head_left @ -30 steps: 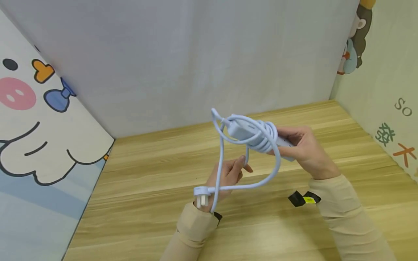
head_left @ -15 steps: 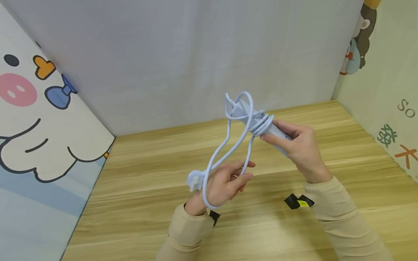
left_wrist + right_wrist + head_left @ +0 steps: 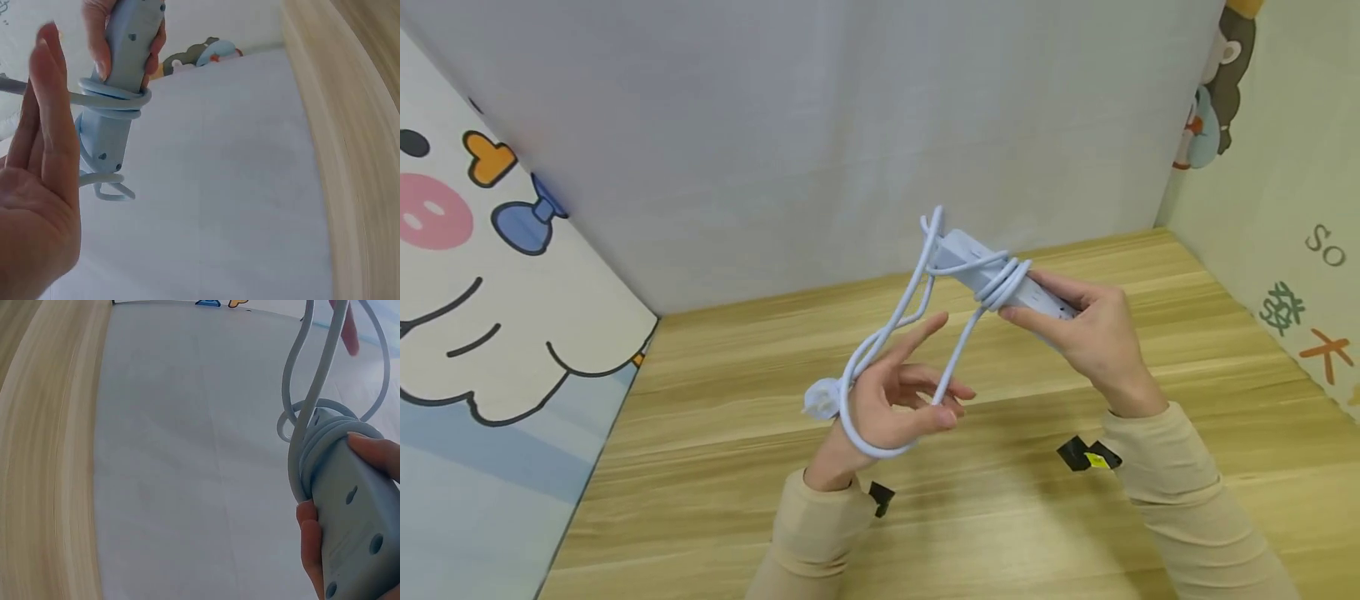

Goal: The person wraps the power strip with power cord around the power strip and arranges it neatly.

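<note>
My right hand [image 3: 1097, 346] grips one end of a white power strip [image 3: 964, 248], held up over the table. Its cord [image 3: 1002, 285] is wound several times around the strip's middle. From those coils a length of cord runs down to my left hand [image 3: 883, 408], passing between thumb and fingers. A loose loop goes around the back of that hand. The plug [image 3: 822, 398] hangs beside the left wrist, prongs facing the camera. In the left wrist view the left fingers [image 3: 53, 119] are straight. The right wrist view shows the strip's underside [image 3: 350, 531] with screw holes.
A wood-grain table [image 3: 700, 467] lies below both hands. Behind it hangs a pale cloth [image 3: 760, 167]. Cartoon-printed panels stand at the left [image 3: 512, 317] and right [image 3: 1262, 200]. Black tabs [image 3: 1088, 455] stick out near both sleeves.
The strip has tilted steeper, with its far end raised. The left hand has moved left and spread its fingers, the cord loop now around it. Fewer coils remain on the strip; the plug has swung up and left.
</note>
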Demonstrator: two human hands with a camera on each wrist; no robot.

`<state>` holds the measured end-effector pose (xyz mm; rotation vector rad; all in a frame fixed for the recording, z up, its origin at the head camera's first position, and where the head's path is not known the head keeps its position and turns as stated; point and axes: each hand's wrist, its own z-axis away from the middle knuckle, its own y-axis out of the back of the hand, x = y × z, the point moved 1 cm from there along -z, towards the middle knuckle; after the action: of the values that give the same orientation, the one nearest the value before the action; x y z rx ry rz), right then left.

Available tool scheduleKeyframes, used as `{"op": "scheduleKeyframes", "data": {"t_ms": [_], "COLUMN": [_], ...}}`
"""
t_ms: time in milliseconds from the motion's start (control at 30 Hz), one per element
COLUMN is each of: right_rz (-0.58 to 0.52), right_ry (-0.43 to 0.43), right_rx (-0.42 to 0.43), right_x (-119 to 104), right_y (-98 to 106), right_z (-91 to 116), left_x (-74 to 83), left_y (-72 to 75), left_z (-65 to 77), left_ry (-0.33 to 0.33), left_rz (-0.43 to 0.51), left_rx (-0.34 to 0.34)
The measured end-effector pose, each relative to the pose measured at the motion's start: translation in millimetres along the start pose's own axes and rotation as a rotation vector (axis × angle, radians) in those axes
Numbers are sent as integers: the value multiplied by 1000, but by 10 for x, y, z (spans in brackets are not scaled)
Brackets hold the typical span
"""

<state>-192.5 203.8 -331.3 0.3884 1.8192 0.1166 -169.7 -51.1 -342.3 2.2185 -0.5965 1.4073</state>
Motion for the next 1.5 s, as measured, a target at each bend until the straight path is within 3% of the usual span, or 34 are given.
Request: {"op": "scheduleKeyframes", "data": {"t_ms": [133, 267, 367, 600, 767, 933, 1000, 1100, 1167, 1233, 1333, 1500], "right_rz": [27, 52, 57, 78, 84, 63, 62, 57, 56, 53, 48, 64], "right_ry": [35, 70, 97, 187, 220, 169, 164, 172, 180, 190, 191, 166], "right_rx": [-3, 28, 64, 162, 212, 227, 220, 184, 166, 151, 145, 167], "right_x": [-8, -8, -25, -73, -58, -48, -53, -51, -45, -35, -20, -9], "right_y": [-11, 13, 48, 7, -19, 33, 29, -9, -35, -57, -71, -63], "right_z": [0, 9, 20, 43, 43, 42, 39, 33, 31, 25, 22, 26], "left_x": [-20, -77, -129, -166, -193, -250, -260, -286, -317, -350, -401, -442], "left_y": [11, 6, 50, 250, 426, 619, 713, 841, 877, 856, 751, 544], "left_z": [-16, -56, -73, -15, 60, 116, 149, 212, 225, 210, 153, 98], "left_ry": [-98, -90, -3, 274, 353, 484, 564, 611, 587, 510, 402, 394], "left_rz": [-242, -392, -467, -757, -917, -1156, -1180, -1198, -1193, -1196, -1171, -1125], "left_rx": [234, 452, 556, 725, 821, 778, 728, 716, 693, 646, 514, 277]}}
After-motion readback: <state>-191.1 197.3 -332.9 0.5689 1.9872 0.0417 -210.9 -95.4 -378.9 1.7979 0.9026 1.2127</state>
